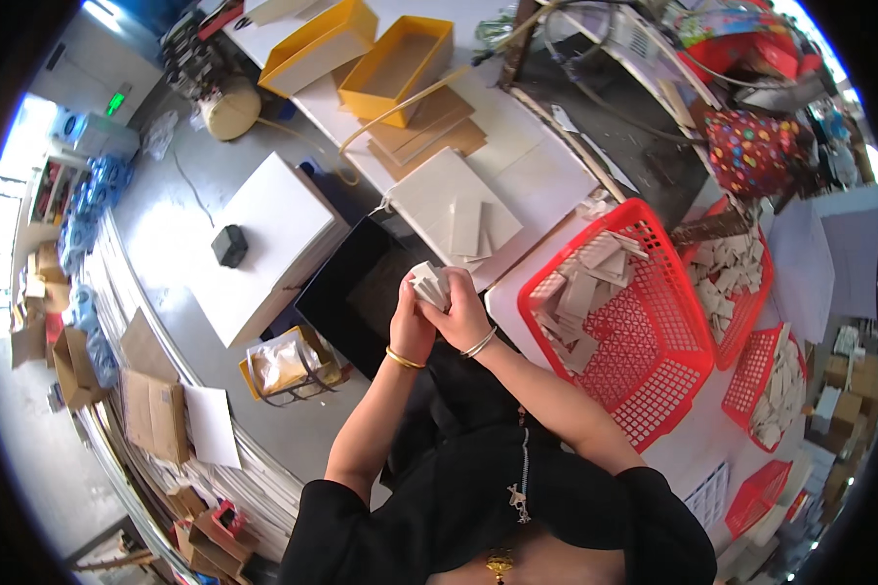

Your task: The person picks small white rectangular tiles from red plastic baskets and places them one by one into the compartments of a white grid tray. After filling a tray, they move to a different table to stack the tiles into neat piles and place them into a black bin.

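My left hand (411, 330) and my right hand (466, 314) are closed together round a bundle of small flat white pieces (426, 280); whether they are card or another material I cannot tell. The bundle is held up near the table edge, and its lower part is hidden by my fingers. Just beyond lie a few flat white strips (466, 226) on a pale board (427, 181). To the right, a red plastic basket (691, 359) is tilted and holds many loose white pieces (578, 292) along its left side. A black bin (324, 304) stands left of my hands.
Two yellow boxes (444, 60) and brown cardboard sheets (429, 132) lie at the far side of the table. More red baskets (737, 405) with white pieces are at the right. A white stack (263, 219) bears a small black block (229, 246). A yellow container (254, 378) sits lower left.
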Demonstrator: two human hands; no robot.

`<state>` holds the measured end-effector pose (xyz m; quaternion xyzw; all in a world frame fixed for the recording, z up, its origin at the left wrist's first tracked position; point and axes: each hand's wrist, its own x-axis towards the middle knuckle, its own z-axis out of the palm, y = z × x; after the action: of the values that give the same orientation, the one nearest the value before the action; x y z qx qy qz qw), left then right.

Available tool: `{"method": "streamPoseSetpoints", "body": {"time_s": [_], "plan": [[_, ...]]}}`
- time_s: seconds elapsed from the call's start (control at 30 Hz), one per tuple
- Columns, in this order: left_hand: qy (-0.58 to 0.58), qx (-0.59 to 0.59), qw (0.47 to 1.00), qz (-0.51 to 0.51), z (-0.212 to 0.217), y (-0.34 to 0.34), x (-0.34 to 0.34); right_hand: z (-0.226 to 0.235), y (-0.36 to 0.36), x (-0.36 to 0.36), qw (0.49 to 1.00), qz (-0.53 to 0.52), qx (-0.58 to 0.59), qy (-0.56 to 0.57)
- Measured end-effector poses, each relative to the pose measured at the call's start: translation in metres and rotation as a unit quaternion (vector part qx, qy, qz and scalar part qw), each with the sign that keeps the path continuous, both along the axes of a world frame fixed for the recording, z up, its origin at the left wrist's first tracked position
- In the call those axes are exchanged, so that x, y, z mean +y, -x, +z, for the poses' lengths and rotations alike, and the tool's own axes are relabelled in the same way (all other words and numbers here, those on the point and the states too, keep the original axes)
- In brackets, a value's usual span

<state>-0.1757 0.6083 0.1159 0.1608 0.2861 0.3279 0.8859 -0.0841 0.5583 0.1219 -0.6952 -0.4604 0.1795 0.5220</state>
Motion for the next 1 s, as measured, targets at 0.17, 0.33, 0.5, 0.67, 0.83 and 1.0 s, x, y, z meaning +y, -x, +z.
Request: {"method": "streamPoseSetpoints", "body": {"time_s": [0.17,0.33,0.5,0.67,0.83,1.0], "plan": [[-0.089,0.033,0.991,-0.089,-0.014,-0.028,-0.001,0.015,-0.058,-0.065,0.962,0.07,0.264,0.005],[-0.388,0.381,0.836,0.077,-0.078,-0.062,0.048,0.025,-0.158,-0.179,0.936,-0.25,0.235,-0.085],[-0.513,0.644,0.561,-0.085,-0.116,-0.117,0.078,0.002,-0.268,-0.306,0.849,-0.506,0.062,-0.139],[-0.47,0.74,0.457,-0.147,-0.077,-0.165,0.036,-0.013,-0.372,-0.395,0.764,-0.622,-0.126,-0.118],[-0.518,0.698,0.487,-0.086,-0.118,-0.169,0.041,-0.064,-0.451,-0.464,0.628,-0.695,-0.211,0.28],[-0.489,0.602,0.632,0.007,-0.142,-0.134,0.081,0.003,-0.361,-0.296,0.846,-0.515,-0.139,0.028]]}}
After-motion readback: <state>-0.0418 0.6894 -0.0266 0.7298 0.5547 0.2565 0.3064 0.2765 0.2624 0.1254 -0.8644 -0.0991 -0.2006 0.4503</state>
